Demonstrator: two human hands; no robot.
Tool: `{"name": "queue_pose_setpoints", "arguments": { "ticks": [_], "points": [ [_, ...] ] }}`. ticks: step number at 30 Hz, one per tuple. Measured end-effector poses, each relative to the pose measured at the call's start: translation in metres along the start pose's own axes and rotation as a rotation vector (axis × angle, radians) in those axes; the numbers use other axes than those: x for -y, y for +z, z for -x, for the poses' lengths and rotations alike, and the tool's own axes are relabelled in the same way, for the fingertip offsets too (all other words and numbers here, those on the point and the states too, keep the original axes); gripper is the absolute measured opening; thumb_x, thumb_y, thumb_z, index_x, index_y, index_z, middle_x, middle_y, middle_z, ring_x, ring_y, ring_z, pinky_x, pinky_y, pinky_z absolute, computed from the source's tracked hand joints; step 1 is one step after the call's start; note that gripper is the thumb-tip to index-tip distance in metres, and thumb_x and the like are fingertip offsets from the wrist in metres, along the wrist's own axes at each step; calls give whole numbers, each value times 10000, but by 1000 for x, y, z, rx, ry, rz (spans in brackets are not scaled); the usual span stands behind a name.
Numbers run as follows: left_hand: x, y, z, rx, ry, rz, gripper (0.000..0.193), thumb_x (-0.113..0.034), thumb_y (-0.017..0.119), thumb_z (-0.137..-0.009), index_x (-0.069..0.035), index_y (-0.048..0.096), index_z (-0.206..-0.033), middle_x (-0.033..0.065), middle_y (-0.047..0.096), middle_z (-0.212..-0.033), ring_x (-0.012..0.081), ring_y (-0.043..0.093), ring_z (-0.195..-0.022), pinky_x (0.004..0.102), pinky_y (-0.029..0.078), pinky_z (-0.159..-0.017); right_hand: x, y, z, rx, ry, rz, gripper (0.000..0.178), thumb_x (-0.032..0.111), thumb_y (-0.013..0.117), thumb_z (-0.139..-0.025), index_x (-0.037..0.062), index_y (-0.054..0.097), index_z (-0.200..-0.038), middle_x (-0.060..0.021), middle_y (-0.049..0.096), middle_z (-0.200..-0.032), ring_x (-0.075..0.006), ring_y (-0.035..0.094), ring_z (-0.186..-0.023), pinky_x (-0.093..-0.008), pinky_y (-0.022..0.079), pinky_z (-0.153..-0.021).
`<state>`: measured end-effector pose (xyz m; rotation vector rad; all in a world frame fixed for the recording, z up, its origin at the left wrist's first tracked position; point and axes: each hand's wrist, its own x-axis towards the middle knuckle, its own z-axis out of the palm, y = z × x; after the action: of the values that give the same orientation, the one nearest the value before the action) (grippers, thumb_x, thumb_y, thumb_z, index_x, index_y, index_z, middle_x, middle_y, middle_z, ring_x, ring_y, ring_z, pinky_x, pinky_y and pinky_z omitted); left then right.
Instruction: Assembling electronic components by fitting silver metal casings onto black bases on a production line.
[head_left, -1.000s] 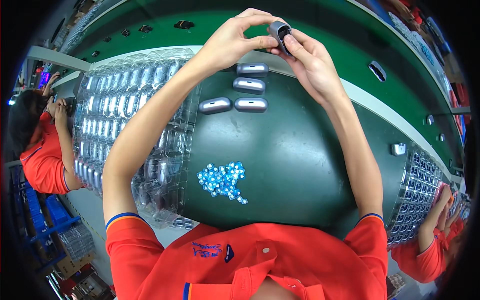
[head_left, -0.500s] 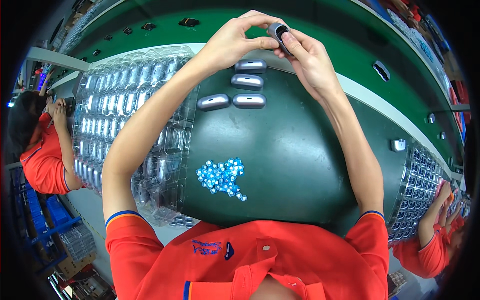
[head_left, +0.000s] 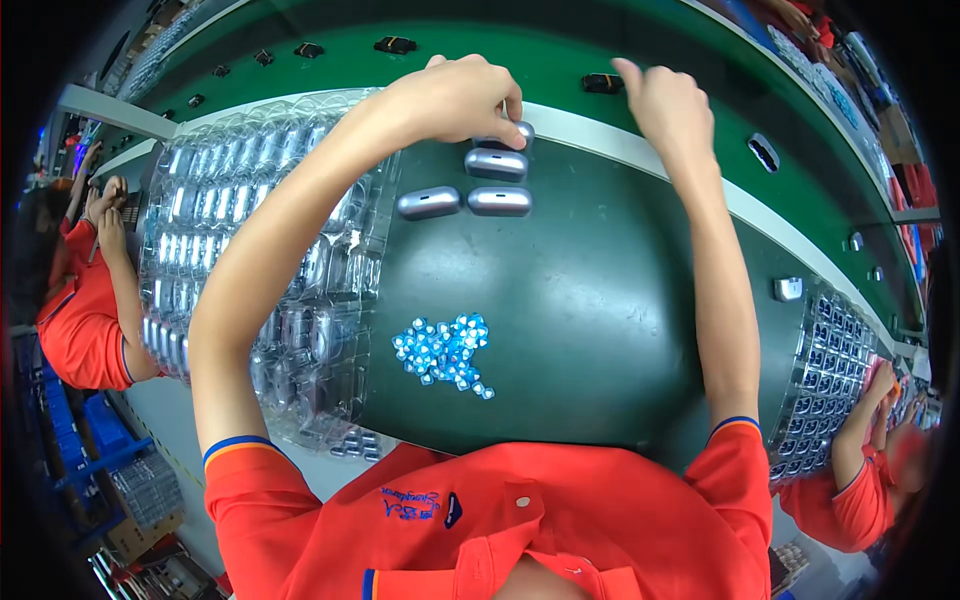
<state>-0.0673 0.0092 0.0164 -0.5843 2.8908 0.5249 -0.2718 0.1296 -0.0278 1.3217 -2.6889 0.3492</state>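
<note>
Grey oblong cases occupy the far part of the dark green worktop point(head_left: 570, 330) in the head view. Left hand point(head_left: 460, 100): thumb and forefinger grasp the topmost case point(head_left: 527, 131); the palm covers part of it. Directly nearer lies a second case point(head_left: 496, 164), then a third case point(head_left: 500, 201), with a fourth case point(head_left: 429, 203) just beside it on the left. Right hand point(head_left: 675, 115): raised over the white rail point(head_left: 600, 137), thumb spread toward a black part point(head_left: 602, 83) on the green belt point(head_left: 540, 55). Its other fingers curl out of sight; whether they hold anything cannot be told. Small blue pieces point(head_left: 440, 350) form a cluster nearer the torso. Clear plastic trays point(head_left: 360, 270) of grey items stand at the left, partly behind the left forearm; a dark-celled tray point(head_left: 835, 350) stands at the right.
</note>
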Motion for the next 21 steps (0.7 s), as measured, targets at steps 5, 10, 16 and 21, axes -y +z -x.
{"name": "queue_pose_setpoints", "arguments": {
  "ticks": [5, 10, 16, 21],
  "points": [
    [10, 6, -17, 23, 115, -48, 331, -310, 744, -805, -61, 751, -1024, 120, 736, -935, 261, 690, -909, 420, 466, -904, 23, 33, -24, -18, -79, -56, 388, 286, 645, -927, 8, 610, -1196, -221, 705, -923, -384, 706, -823, -445, 565, -743],
    [21, 5, -20, -109, 194, 167, 362, -272, 760, -790, -31, 735, -1060, 141, 731, -984, 241, 700, -929, 391, 517, -888, 15, 15, -8, 186, -232, -758, 376, 218, 661, -929, -21, 582, -1208, -172, 690, -1004, -247, 719, -857, -362, 573, -788],
    [43, 17, -33, -459, 295, 503, 413, -249, 752, -799, 10, 695, -1116, 146, 724, -1006, 221, 703, -965, 344, 549, -864, 13, 4, 16, 95, -242, -1392, 377, 132, 708, -889, 6, 589, -1225, -119, 664, -1070, -172, 689, -929, -308, 550, -894],
    [35, 19, -31, -475, 275, 754, 446, -263, 745, -817, 17, 669, -1155, 132, 719, -1017, 221, 696, -987, 334, 539, -880, 21, 12, 19, -61, -331, -1176, 375, 108, 737, -860, 11, 618, -1203, -115, 669, -1092, -179, 678, -976, -302, 531, -942]
  ]
}}
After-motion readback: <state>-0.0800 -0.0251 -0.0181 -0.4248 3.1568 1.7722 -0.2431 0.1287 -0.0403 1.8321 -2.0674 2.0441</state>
